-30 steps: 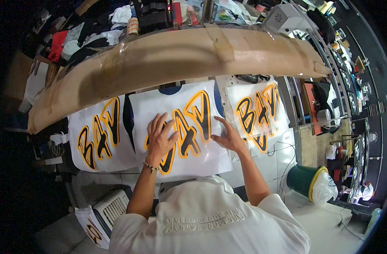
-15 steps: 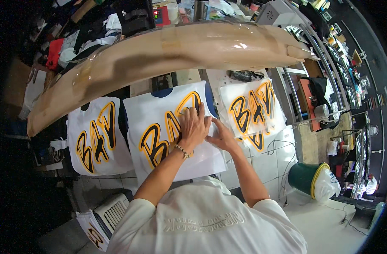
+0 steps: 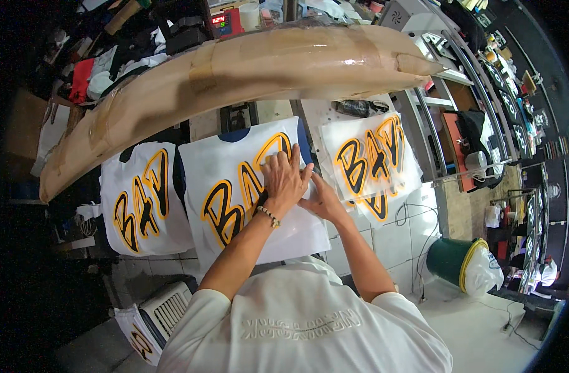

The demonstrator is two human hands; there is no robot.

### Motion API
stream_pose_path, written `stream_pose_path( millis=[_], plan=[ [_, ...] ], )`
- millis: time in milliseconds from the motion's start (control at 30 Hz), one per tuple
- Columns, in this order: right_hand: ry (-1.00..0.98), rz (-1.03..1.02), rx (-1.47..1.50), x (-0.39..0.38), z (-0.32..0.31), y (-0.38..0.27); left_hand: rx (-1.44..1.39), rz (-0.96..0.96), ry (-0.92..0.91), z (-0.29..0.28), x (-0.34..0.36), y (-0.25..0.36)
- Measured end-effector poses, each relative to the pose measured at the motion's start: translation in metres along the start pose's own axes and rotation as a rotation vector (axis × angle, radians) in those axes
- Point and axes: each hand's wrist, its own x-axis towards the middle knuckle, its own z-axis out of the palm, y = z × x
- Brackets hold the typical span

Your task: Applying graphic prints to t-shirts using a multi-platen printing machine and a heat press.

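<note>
A white shirt (image 3: 200, 163) with a dark navy collar lies flat in front of me, bearing large black lettering outlined in orange. On the right part of that lettering rests my left hand (image 3: 285, 183), with a beaded bracelet at the wrist and its index finger stretched out. My right hand (image 3: 325, 200) lies beside it at the shirt's right side, fingers extended and apart, close to the left thumb. Neither hand visibly holds anything. The left hand covers part of the print. A second shirt (image 3: 119, 186) with the same print lies to the left.
Translucent printed sheets (image 3: 334, 140) are stacked at the right. A long brown wrapped roll (image 3: 265, 65) spans the far side above the shirts. A red device with a lit display (image 3: 225, 25) stands behind it. A green bucket (image 3: 446, 264) with a bag sits on the floor at right.
Both hands stay in nearly the same place on the shirt, with only a slight shift of the fingers. The view has moved a little, so the brown roll appears displaced.
</note>
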Motion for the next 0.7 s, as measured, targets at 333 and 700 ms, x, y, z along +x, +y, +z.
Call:
stream_pose_path(
  millis=[333,700],
  plan=[
    [-0.003,-0.003,-0.136,-0.001,-0.009,-0.026,-0.178,0.0,-0.019,-0.061,-0.113,-0.083],
    [-0.063,0.154,-0.066,0.002,-0.01,-0.038,-0.169,-0.216,0.01,-0.093,-0.232,-0.187]
  ],
)
